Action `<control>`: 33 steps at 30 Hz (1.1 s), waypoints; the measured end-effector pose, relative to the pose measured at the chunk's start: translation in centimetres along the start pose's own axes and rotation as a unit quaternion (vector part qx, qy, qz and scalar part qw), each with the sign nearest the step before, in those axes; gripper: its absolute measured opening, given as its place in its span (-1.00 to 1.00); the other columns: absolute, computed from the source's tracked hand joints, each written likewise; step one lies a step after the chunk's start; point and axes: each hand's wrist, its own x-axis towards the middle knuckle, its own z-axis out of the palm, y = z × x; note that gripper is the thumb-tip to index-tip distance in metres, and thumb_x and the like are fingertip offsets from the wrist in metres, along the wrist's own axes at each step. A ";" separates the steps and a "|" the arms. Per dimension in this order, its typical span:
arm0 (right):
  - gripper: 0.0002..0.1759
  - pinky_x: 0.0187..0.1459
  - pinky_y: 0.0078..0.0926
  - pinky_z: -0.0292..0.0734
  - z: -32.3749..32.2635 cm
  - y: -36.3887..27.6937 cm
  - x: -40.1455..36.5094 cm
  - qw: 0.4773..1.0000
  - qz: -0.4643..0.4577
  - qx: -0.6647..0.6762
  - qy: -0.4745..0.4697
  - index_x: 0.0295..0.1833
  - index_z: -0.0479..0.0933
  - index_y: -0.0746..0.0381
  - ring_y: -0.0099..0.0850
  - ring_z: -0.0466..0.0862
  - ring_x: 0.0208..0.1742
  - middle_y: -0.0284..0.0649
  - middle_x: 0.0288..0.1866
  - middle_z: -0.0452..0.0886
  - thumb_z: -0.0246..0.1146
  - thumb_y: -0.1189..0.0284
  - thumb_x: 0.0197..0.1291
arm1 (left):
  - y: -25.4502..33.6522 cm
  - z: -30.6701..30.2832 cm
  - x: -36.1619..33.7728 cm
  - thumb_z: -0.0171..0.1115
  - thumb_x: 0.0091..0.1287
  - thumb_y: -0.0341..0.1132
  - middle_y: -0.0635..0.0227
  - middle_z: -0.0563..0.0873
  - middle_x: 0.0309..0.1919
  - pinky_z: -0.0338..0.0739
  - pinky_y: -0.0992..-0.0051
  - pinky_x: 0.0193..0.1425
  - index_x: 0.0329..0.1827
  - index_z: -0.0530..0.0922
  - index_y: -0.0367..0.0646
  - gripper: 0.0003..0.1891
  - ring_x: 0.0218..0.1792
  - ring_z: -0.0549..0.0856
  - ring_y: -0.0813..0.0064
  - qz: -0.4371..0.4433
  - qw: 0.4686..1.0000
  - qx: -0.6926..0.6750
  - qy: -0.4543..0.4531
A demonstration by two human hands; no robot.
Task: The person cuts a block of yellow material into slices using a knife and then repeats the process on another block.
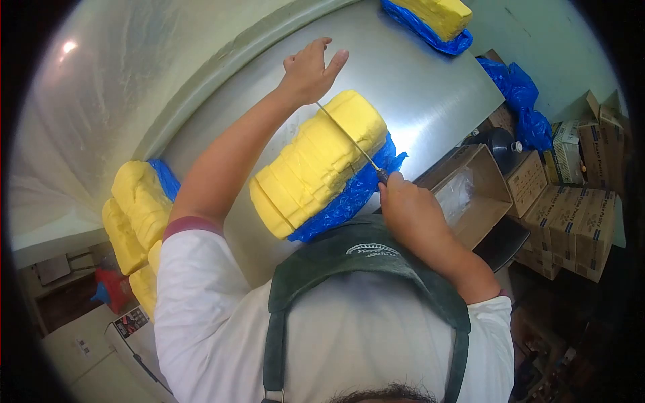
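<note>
A large yellow block (pixel 306 168), scored with several cuts across it, lies on blue plastic (pixel 346 205) on the metal table (pixel 430 87). A long thin knife (pixel 347 136) crosses the upper part of the block diagonally. My right hand (pixel 411 205) is closed round its dark handle, at the block's right side. At the far end of the blade is my left hand (pixel 312 72), fingers spread, its heel by the knife's tip; whether they touch is hidden.
More yellow blocks (pixel 138 208) are stacked at the left. Another yellow block (pixel 437 17) on blue plastic sits at the top right. On the right are an open cardboard box (pixel 497 195), a blue bag (pixel 521 94) and stacked cartons (pixel 571 221). Clear sheeting (pixel 101 114) hangs at the left.
</note>
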 end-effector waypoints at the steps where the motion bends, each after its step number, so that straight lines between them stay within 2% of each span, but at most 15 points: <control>1: -0.70 -0.32 0.00 0.66 0.0 -0.1 0.1 1.000 0.010 0.000 -0.012 -0.19 0.40 0.36 0.11 0.73 -0.35 0.12 -0.38 0.67 0.01 0.31 0.50 | 0.0 0.1 0.0 -0.17 0.51 0.27 -0.05 0.55 0.31 0.15 0.07 0.48 0.42 0.36 -0.31 -0.23 0.37 0.50 0.08 0.000 1.000 0.000 -0.001; 7: -0.80 -0.25 0.04 0.66 0.5 0.1 1.1 0.998 0.017 0.014 -0.051 -0.17 0.39 0.39 0.11 0.74 -0.29 0.17 -0.35 0.67 0.03 0.43 0.41 | -0.8 1.5 0.0 -0.18 0.53 0.23 -0.05 0.56 0.31 0.15 0.02 0.46 0.43 0.36 -0.27 -0.27 0.36 0.52 0.07 -0.034 0.996 0.006 -0.080; 10: -0.83 -0.23 0.05 0.65 1.1 0.4 1.7 0.997 0.025 0.009 -0.072 -0.16 0.38 0.39 0.13 0.74 -0.27 0.18 -0.32 0.68 0.02 0.47 0.37 | -1.3 2.2 -0.2 -0.21 0.50 0.30 -0.02 0.57 0.29 0.10 0.00 0.45 0.41 0.37 -0.32 -0.20 0.35 0.51 0.09 -0.060 0.991 -0.007 -0.116; 12: -0.82 -0.22 0.07 0.65 1.2 0.4 2.1 0.996 0.035 0.014 -0.085 -0.16 0.38 0.39 0.14 0.74 -0.25 0.20 -0.30 0.68 0.01 0.46 0.38 | -1.6 2.7 -0.2 -0.23 0.54 0.20 0.00 0.62 0.25 0.15 0.02 0.46 0.42 0.37 -0.25 -0.29 0.32 0.55 0.07 -0.078 0.988 -0.010 -0.133; 18: -0.79 -0.16 0.12 0.62 2.5 1.0 2.9 0.993 0.051 0.032 -0.097 -0.12 0.38 0.38 0.19 0.72 -0.18 0.21 -0.23 0.68 -0.03 0.43 0.40 | -2.4 3.7 -0.5 -0.26 0.54 0.18 0.00 0.62 0.25 0.13 0.03 0.45 0.42 0.38 -0.24 -0.31 0.31 0.55 0.05 -0.100 0.981 -0.011 -0.164; 25: -0.79 -0.18 0.10 0.64 4.5 2.1 3.5 0.994 0.050 0.021 -0.094 -0.11 0.39 0.37 0.17 0.72 -0.18 0.19 -0.22 0.68 -0.05 0.43 0.39 | -3.6 5.6 -1.0 -0.24 0.54 0.16 -0.01 0.61 0.26 0.14 0.04 0.44 0.36 0.43 -0.25 -0.34 0.32 0.54 0.06 -0.092 0.985 -0.039 -0.141; 27: -0.79 -0.18 0.09 0.64 4.6 2.3 3.7 0.994 0.047 0.016 -0.097 -0.10 0.39 0.38 0.15 0.73 -0.18 0.18 -0.22 0.68 -0.04 0.44 0.38 | -4.0 6.2 -1.0 -0.15 0.52 0.19 0.01 0.68 0.14 0.18 0.01 0.38 0.32 0.47 -0.30 -0.31 0.23 0.61 0.11 -0.080 0.988 -0.061 -0.118; 33: -0.79 -0.19 0.08 0.67 6.1 3.0 4.3 0.993 0.060 -0.001 -0.103 -0.09 0.39 0.38 0.10 0.75 -0.18 0.16 -0.22 0.69 -0.03 0.44 0.37 | -5.0 7.6 -1.3 -0.10 0.50 0.16 0.01 0.68 0.13 0.20 0.07 0.37 0.28 0.49 -0.33 -0.34 0.20 0.63 0.11 -0.075 0.987 -0.077 -0.118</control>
